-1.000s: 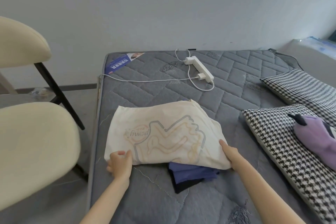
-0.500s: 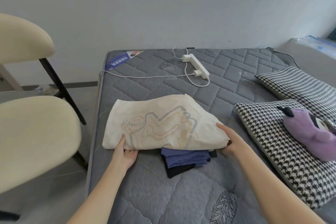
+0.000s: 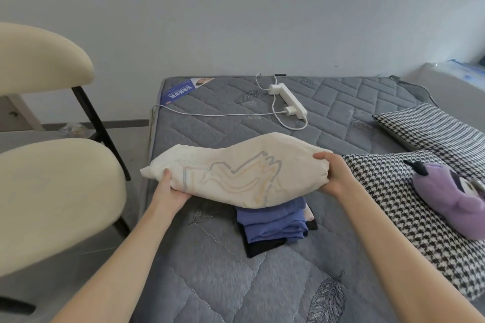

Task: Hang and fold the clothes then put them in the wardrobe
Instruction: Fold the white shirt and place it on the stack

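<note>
Gripping each end of the folded cream shirt [image 3: 236, 170], the left hand [image 3: 168, 189] and right hand [image 3: 333, 176] curl round its soft cloth, thumbs on top, holding it over a folded blue garment [image 3: 273, 220] on the quilted grey mattress [image 3: 288, 283]. Writing on the mattress's blue label [image 3: 178, 90] is too small to read.

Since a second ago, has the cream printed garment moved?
Yes. The cream printed garment has come up off the grey mattress, gripped at its ends by the left hand and right hand, above the blue folded clothes.
</note>
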